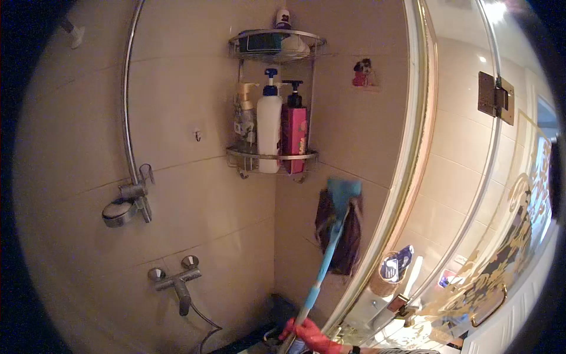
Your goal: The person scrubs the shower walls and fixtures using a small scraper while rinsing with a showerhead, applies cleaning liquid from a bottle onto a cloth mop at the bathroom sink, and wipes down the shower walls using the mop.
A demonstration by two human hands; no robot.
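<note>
My right hand (315, 338), in a red glove, is closed around the pole of a flat mop (328, 256) at the bottom of the view. The pole, light blue in its upper part, slants up and to the right. At its top is a blue mop head (344, 190) with a dark brown cloth (344, 242) hanging around it. This head is up against the right tiled wall, below the corner rack, and slightly blurred. A dark band circles my right wrist. My left hand is not in view.
A metal corner rack (271, 156) holds a white pump bottle (269, 127), a pink bottle (294, 133) and other toiletries. On the left wall are a shower head (119, 211) and mixer tap (181, 284). A glass door with a hinge (496, 98) stands at right.
</note>
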